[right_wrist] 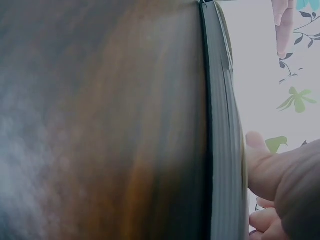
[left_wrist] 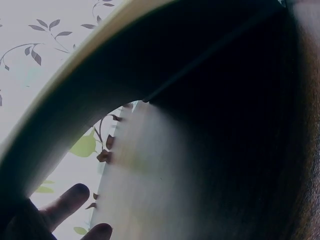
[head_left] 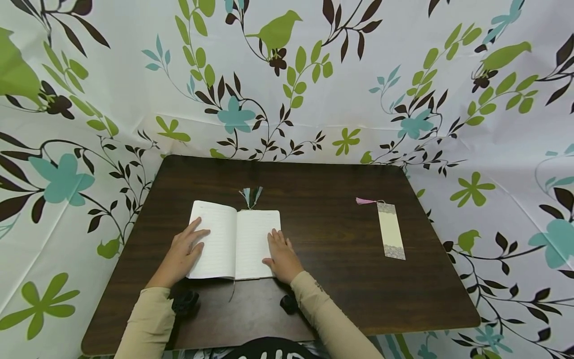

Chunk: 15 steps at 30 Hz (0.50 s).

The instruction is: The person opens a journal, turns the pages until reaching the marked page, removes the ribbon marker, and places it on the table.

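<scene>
An open notebook point(head_left: 255, 244) with lined white pages lies on the dark wooden table point(head_left: 332, 279). My left hand point(head_left: 183, 252) rests on the left page near its outer edge, fingers spread. On the right page's outer edge lies my right hand point(head_left: 283, 257), its fingers extended. Teal and dark tassels point(head_left: 251, 197) stick out above the notebook's top edge, and a thin ribbon point(head_left: 232, 290) hangs below it. The right wrist view shows the thick page block point(right_wrist: 225, 130) side-on, with the right thumb point(right_wrist: 262, 167) against the page. Much of the left wrist view is dark.
A pale bookmark point(head_left: 391, 230) with a pink tassel point(head_left: 365, 201) lies on the table's right side. A patterned curtain point(head_left: 287, 99) hangs behind the table and at both sides. A dark chair back point(head_left: 271, 349) shows at the front edge.
</scene>
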### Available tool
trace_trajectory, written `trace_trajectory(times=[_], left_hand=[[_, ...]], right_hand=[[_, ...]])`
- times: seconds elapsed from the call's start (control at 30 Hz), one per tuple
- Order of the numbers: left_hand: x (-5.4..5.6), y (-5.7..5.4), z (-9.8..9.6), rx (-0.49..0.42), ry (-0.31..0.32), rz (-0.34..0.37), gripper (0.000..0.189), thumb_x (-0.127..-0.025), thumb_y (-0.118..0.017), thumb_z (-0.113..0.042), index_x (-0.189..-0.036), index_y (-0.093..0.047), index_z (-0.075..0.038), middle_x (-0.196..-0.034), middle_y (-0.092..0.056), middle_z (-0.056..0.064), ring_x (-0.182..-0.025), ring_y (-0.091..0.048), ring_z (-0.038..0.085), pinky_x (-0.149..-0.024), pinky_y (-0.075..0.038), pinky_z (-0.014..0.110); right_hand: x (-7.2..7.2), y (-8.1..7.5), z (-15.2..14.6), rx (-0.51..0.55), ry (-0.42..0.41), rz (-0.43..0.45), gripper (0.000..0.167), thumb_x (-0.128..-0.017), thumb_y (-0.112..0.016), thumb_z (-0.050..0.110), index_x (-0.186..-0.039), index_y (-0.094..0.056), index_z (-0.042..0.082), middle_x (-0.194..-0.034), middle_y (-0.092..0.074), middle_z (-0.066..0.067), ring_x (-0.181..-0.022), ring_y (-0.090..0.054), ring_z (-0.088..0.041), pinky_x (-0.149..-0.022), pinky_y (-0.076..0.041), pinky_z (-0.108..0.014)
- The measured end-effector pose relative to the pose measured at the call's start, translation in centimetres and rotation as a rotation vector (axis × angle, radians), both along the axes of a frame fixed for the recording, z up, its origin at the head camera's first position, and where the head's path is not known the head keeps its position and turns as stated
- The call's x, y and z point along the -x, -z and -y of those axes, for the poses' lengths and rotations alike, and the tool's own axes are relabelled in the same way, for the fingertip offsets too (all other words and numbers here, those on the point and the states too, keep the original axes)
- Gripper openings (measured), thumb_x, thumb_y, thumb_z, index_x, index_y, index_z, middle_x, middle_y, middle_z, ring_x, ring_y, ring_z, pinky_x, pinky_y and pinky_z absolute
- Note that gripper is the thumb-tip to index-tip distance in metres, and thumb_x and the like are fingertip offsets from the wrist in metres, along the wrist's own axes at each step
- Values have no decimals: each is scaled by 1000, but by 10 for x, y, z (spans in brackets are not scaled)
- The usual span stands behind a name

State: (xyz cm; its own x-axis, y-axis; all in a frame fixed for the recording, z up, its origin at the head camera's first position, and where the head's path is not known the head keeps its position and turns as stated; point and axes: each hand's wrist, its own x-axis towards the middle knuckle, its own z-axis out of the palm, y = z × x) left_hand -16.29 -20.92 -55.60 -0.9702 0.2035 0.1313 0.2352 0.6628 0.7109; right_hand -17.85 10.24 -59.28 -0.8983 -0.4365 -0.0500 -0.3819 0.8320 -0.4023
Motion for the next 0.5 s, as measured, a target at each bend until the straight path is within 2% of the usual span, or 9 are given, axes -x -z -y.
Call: trace_trajectory(times=[0.5], left_hand=[[0,-2,-3,17,-8,-7,33,-102,-55,-4,-134,-62,-2,-165,-24,20,-140,-26,56,-104,-26,75]], right_hand=[[-1,-1,4,-79,7,-60,73,-99,-64,35,-157,-34,3,-163,-29,-19,-152,-25,-33,-120,-22,-56]])
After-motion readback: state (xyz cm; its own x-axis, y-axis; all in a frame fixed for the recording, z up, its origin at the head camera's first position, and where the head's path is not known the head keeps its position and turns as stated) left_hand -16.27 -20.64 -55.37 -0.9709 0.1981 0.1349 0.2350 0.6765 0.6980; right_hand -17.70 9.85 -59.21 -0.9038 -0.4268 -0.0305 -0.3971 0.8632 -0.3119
